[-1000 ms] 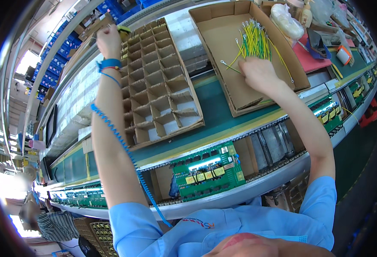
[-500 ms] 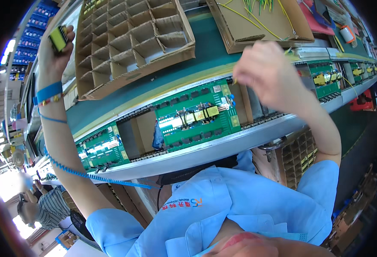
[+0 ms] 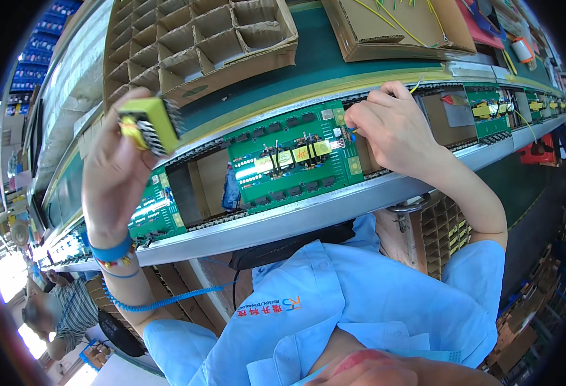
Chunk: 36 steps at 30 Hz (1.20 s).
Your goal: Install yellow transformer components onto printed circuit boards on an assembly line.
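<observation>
Raised at the left, my left hand (image 3: 112, 164) grips a yellow block-shaped transformer (image 3: 142, 122) with rows of dark pins, somewhat blurred. In the middle lies a green circuit board (image 3: 250, 183) carrying black chips and yellow-wrapped parts. My right hand (image 3: 392, 125) is closed at the board's right end, fingertips beside small blue components (image 3: 353, 137). A thin yellow wire (image 3: 418, 82) pokes out above its knuckles; the rest is hidden by the hand. Around my left wrist is a blue band (image 3: 110, 249) with a coiled cord.
The boards sit on a metal-edged conveyor rail (image 3: 283, 212), more green boards (image 3: 485, 109) further right. Behind it stand a divided cardboard box (image 3: 231, 48) and a carton (image 3: 386, 51) holding yellow and green wires. A person (image 3: 70, 309) is at the far left.
My left hand has come down and to the right with the transformer, toward the board. My right hand has lowered slightly at the board's right end. The boards have shifted slightly left.
</observation>
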Available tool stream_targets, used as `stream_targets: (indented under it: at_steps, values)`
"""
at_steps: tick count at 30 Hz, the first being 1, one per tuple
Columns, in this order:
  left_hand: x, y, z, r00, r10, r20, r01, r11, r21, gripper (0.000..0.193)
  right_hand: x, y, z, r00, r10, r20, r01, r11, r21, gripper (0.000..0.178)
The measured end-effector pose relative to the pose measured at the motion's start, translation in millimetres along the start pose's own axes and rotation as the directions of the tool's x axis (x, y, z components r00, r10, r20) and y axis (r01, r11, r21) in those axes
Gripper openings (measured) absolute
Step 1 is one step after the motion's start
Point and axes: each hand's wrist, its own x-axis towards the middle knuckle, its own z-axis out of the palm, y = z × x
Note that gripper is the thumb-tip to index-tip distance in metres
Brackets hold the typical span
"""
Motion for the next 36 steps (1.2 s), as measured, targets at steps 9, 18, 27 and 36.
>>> stream_targets:
  at_steps: [9, 18, 27, 36]
  values:
    - [-22.8, -62.7, 17.4, 0.986, -0.140, -0.090, 0.143, 0.989, 0.027, 0.049, 4.6, -8.5, 8.5, 0.980, -0.182, 0.077, 0.194, 0.960, -0.203, 0.016]
    - [-27.5, -100.7, 14.3, 0.980, -0.098, -0.172, 0.128, 0.976, 0.175, 0.043, 12.5, -21.0, -12.6, 0.985, -0.174, -0.001, 0.171, 0.969, -0.180, 0.018]
    - [-28.7, -97.6, 21.0, 0.991, 0.002, -0.133, 0.057, 0.897, 0.438, 0.047, 30.9, -29.7, -3.5, 0.973, -0.227, -0.036, 0.224, 0.971, -0.086, 0.020]
    - [-27.2, -85.3, 52.6, 0.970, 0.170, 0.172, -0.216, 0.289, 0.933, 0.040, 24.3, -43.0, -4.5, 0.968, -0.110, 0.225, 0.084, 0.989, 0.120, 0.046]
